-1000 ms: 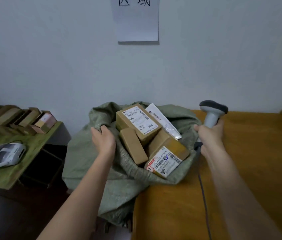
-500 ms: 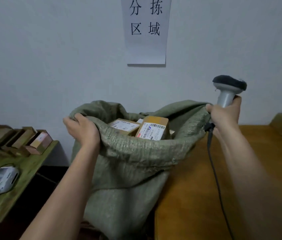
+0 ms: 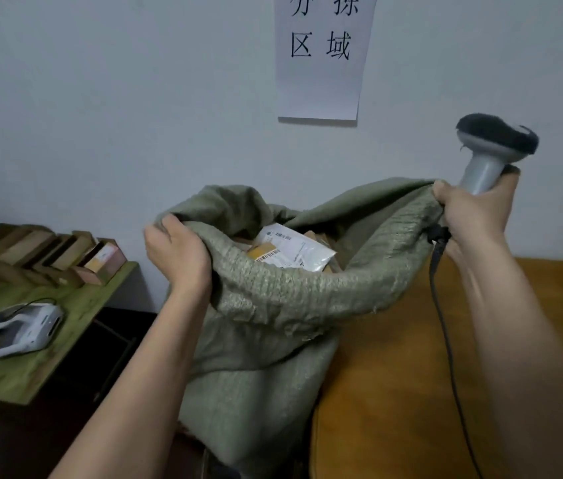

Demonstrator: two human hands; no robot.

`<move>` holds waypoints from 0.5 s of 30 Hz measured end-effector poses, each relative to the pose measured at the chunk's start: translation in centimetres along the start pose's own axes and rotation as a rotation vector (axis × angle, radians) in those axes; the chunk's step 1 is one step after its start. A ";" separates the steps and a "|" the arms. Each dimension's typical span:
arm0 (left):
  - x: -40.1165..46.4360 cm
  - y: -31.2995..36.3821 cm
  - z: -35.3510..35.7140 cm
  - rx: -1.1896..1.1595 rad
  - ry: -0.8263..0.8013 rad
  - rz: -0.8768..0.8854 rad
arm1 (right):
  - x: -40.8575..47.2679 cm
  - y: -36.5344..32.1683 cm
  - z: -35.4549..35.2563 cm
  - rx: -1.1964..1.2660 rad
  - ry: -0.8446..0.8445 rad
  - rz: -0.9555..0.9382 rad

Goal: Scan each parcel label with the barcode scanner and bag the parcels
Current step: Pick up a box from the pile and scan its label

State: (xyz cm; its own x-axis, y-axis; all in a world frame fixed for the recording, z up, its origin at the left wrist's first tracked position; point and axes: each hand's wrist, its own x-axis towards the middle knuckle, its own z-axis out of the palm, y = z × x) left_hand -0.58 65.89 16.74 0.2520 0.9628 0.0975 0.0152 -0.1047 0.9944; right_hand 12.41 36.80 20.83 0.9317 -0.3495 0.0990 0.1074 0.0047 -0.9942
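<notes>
Your left hand (image 3: 178,252) grips the sack (image 3: 273,323) rim at nine o'clock; your right hand (image 3: 477,212) clutches scanner (image 3: 490,150) and seemingly rim at three; parcels (image 3: 293,250) lie between.

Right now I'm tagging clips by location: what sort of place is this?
Probably a parcel sorting area: labelled parcels fill a woven sack, the right hand grips a barcode scanner, and small boxes line a side table.
</notes>
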 end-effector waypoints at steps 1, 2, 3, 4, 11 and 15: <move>-0.3 -0.4 0.0 0.043 -0.021 -0.011 | -0.1 0.7 -0.4 -0.032 0.007 0.022; -1.3 -1.2 0.1 0.126 -0.079 -0.039 | -0.1 1.5 -0.7 -0.069 -0.004 0.056; -2.5 -1.8 0.3 0.185 -0.147 -0.084 | 0.1 2.1 -1.2 -0.091 -0.022 0.097; -3.5 -2.0 0.7 0.206 -0.178 -0.088 | 0.5 2.5 -1.7 -0.091 -0.039 0.121; -5.4 -2.4 2.0 0.231 -0.172 -0.021 | 3.1 6.9 -6.1 -0.094 0.053 0.152; -9.7 -6.7 2.7 0.431 -0.345 -0.114 | 3.2 13.2 -8.5 -0.292 0.041 0.324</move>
State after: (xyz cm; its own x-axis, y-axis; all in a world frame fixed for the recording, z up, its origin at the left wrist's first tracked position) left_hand -0.47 56.56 9.04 0.5264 0.8442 -0.1010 0.4369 -0.1666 0.8840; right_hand 13.89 27.74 7.71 0.8860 -0.4102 -0.2163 -0.2965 -0.1424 -0.9444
